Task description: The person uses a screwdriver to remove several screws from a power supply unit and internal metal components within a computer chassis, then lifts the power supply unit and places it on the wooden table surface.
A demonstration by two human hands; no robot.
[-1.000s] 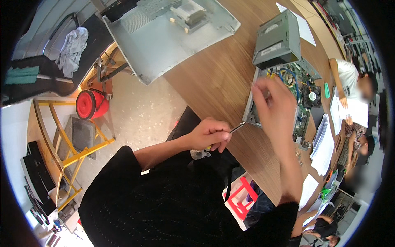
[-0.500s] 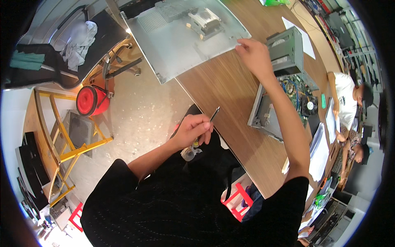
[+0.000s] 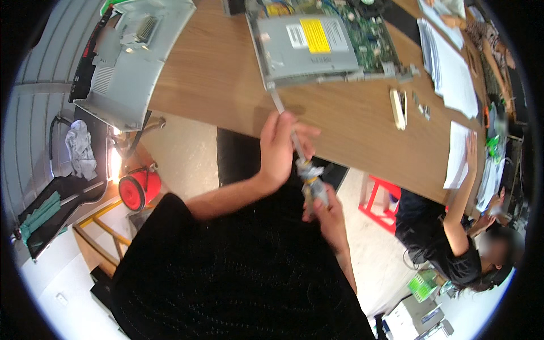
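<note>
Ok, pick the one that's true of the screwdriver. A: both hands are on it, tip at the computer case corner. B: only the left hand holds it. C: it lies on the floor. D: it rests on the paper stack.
A: the left hand wraps the screwdriver shaft, the right hand grips the handle, and the tip meets the computer case corner.

Wooden table (image 3: 221,68), pale floor (image 3: 181,153), red stool (image 3: 381,199).

Long-shafted screwdriver (image 3: 300,161), tilted, tip up

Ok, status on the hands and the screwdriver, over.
Left hand steadies screwdriver shaft; right hand grips its handle. Tip at the drive's near corner. Nothing blocking.
</note>
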